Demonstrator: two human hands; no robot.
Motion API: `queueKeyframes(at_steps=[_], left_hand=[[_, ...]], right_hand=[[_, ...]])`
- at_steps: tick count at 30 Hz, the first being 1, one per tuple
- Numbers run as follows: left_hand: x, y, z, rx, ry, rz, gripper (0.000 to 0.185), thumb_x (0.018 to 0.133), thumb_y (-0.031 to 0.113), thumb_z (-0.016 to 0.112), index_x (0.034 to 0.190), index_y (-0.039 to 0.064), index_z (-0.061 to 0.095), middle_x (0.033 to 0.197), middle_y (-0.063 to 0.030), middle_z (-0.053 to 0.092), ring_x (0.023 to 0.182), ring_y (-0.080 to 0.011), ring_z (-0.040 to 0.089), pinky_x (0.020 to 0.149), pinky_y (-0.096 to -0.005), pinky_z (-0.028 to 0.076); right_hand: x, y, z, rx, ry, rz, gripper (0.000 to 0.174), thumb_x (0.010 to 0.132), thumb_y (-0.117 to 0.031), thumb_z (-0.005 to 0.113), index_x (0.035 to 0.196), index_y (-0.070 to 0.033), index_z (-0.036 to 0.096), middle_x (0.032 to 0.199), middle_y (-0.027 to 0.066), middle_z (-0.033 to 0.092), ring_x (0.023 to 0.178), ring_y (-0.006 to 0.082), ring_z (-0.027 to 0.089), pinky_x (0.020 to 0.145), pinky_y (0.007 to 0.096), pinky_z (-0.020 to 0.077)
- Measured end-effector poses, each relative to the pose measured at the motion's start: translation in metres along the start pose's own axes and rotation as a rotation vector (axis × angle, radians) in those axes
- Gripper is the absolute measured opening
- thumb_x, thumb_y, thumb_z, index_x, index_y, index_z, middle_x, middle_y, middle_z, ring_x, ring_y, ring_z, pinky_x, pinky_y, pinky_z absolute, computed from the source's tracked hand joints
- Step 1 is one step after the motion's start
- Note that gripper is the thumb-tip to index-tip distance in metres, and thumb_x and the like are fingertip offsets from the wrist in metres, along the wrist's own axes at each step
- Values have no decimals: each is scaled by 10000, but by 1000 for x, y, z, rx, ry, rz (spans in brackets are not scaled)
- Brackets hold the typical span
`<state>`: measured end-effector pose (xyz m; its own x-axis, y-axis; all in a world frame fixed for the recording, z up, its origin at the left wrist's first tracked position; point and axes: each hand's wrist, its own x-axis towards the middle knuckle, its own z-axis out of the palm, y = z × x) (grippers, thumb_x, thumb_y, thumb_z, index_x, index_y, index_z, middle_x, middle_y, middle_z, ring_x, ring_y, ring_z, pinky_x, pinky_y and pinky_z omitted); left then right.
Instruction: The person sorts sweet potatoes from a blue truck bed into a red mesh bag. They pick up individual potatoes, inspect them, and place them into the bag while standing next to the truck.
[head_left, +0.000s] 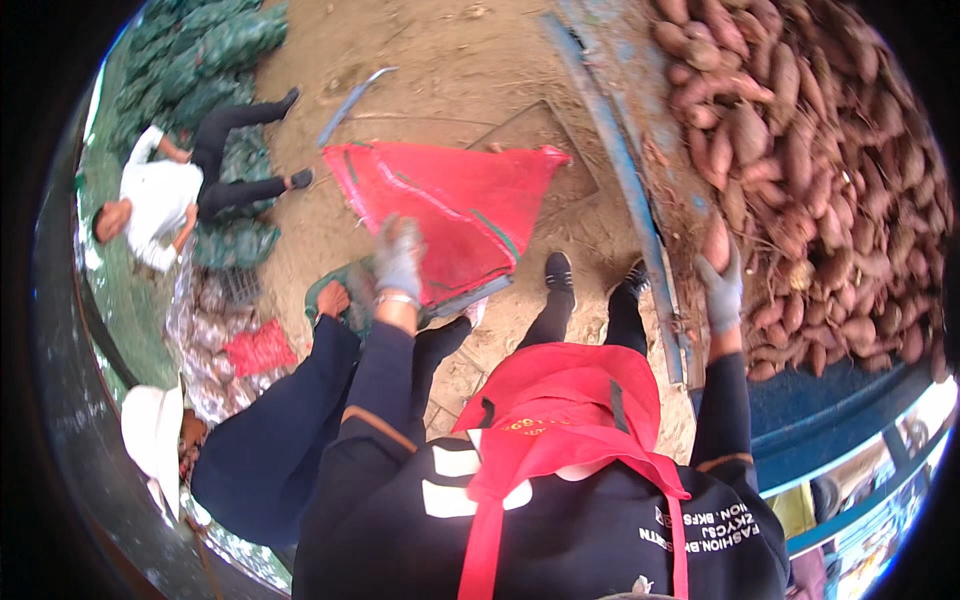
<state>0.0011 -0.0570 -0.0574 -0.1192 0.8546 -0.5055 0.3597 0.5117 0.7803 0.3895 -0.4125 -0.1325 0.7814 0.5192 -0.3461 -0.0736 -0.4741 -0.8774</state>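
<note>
My right hand (721, 291), in a grey work glove, grips a sweet potato (717, 244) at the near-left edge of a large heap of sweet potatoes (810, 172). My left hand (398, 259), also gloved, is blurred at the left edge of a red mesh bag (465, 202). Whether its fingers hold the fabric is not clear. The bag spreads wide in front of me, with green and pale stripes across it. Blue metal bars (472, 295) show at its near edge and beyond its far left corner. What the bag contains is hidden.
A truck bed with a blue metal edge (634, 187) carries the heap. Close on my left, a co-worker in a white hat (154, 442) bends over a green mesh sack (330, 289). Another person (161, 191) sits on stacked green sacks (232, 161). A small red bag (259, 349) lies nearby.
</note>
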Motion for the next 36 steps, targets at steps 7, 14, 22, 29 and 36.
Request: queueKeyframes(at_steps=[7, 14, 22, 29, 36], left_hand=[[-108, 41, 90, 389, -299, 857, 567, 888, 153, 774, 1387, 31, 532, 1367, -183, 544, 1217, -280, 572, 961, -404, 528], [-197, -22, 197, -296, -896, -8, 692, 833, 51, 798, 1397, -6, 401, 1424, -151, 505, 1337, -236, 504, 1084, -376, 471], [-226, -15, 229, 363, -1065, 1046, 634, 775, 149, 841, 1289, 22, 491, 1195, -190, 625, 1118, -391, 608, 982, -447, 486], [-192, 61, 163, 432, -416, 1011, 527, 811, 79, 794, 1265, 22, 531, 1169, -124, 615, 1085, -268, 617, 977, -390, 485], [-54, 22, 39, 529, -117, 419, 781, 908, 395, 729, 1483, -16, 397, 1492, -226, 451, 1407, -325, 425, 1177, -432, 332]], right_hand=[[-78, -72, 19, 497, -256, 331, 776, 788, 44, 668, 1518, -27, 415, 1330, 82, 594, 1095, 187, 632, 939, 307, 528], [-110, -92, 81, 225, -310, 194, 734, 829, -60, 752, 1482, -6, 421, 1322, 115, 598, 1226, 196, 572, 1035, 347, 477], [-117, -14, 51, -110, -265, -304, 312, 926, -146, 607, 1228, -78, 647, 1090, 185, 714, 1027, 368, 692, 874, 412, 549], [-44, 29, -42, -781, -57, 44, 306, 854, -221, 689, 1137, -105, 708, 1056, 170, 678, 1016, 365, 663, 880, 439, 527], [-7, -9, -46, -803, -10, -217, 326, 866, -177, 686, 1187, -123, 672, 1226, 168, 617, 1158, 405, 556, 990, 502, 461]])
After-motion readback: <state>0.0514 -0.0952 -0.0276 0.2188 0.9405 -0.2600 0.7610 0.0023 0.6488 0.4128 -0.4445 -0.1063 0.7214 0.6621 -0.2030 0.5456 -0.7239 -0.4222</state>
